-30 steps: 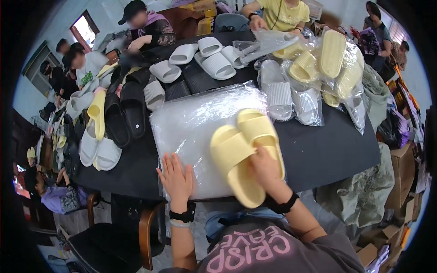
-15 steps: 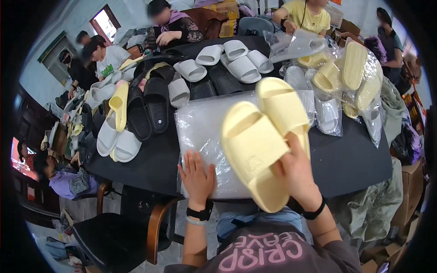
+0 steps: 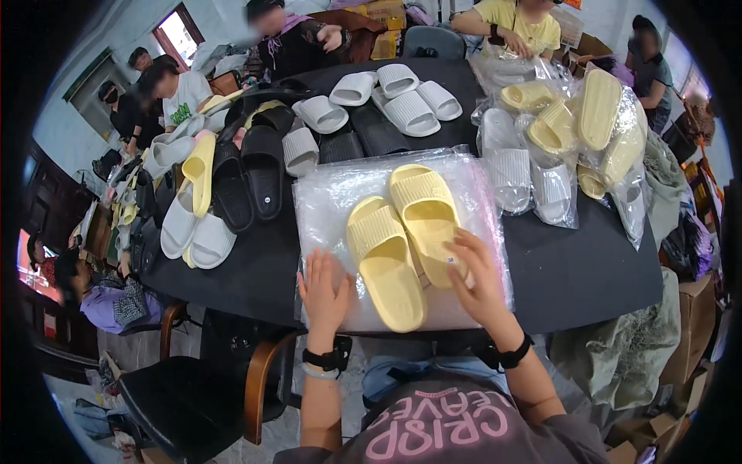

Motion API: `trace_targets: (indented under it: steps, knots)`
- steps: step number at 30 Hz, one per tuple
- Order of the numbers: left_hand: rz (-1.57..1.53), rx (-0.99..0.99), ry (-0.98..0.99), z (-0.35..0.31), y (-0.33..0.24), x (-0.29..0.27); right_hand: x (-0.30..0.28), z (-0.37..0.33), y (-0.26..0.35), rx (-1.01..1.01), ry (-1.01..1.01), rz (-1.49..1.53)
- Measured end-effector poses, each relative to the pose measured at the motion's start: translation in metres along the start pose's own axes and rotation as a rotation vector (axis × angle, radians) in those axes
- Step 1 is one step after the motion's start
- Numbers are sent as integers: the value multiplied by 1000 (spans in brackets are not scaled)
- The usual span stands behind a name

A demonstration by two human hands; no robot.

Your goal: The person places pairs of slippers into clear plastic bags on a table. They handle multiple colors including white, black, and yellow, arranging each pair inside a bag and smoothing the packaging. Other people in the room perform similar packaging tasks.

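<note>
A pair of yellow slide slippers lies side by side on a stack of clear plastic bags (image 3: 328, 193), toes pointing away from me. The left slipper (image 3: 396, 282) sits slightly nearer to me than the right slipper (image 3: 429, 220). Flat on the bags, with fingers stretched out, my left hand (image 3: 325, 294) rests beside the left slipper. My right hand (image 3: 475, 278) is at the heel of the right slipper, fingers apart; whether the fingertips touch it I cannot tell.
Loose grey slippers (image 3: 410, 112) and black slippers (image 3: 263, 174) crowd the black table (image 3: 580, 271) at the far side and left. Bagged slippers (image 3: 556, 127) are heaped at the far right. A black chair (image 3: 178, 394) with wooden armrests stands at lower left. Several people work around the table.
The yellow slippers, held up in my right hand before, now lie on the plastic bags. My right hand has let go of them. My left hand stays on the bags.
</note>
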State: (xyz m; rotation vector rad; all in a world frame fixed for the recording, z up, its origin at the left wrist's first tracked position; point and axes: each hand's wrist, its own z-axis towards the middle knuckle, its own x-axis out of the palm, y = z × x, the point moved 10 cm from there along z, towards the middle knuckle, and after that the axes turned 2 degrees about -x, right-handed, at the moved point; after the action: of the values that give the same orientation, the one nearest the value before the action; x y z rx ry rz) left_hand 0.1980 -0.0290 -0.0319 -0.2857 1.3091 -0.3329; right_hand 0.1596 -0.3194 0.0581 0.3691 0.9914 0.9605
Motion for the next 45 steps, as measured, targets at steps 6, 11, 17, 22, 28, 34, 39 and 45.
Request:
trace_targets:
  steps: [6, 11, 17, 22, 28, 34, 39, 45]
  knots:
    - [5, 262, -14, -5, -77, -85, -9, -44, -64, 288, -12, 144]
    - [-232, 586, 260, -1, -166, -84, 10, -48, -56, 179, 79, 29]
    - [129, 409, 302, 22, -181, -19, 5, -48, -53, 137, 86, 41]
    - [199, 422, 108, 25, -173, -4, 9, -49, -47, 119, 117, -27]
    - [134, 432, 134, 29, -138, -37, 7, -50, -48, 105, 112, -55]
    - [125, 361, 12, 38, -56, -100, 7, -49, -42, 84, 120, -88]
    - [133, 229, -36, 61, 12, -137, 9, -49, -41, 75, 123, -124]
    - [168, 153, -234, 114, 87, -177, 13, -48, -42, 97, 145, -151]
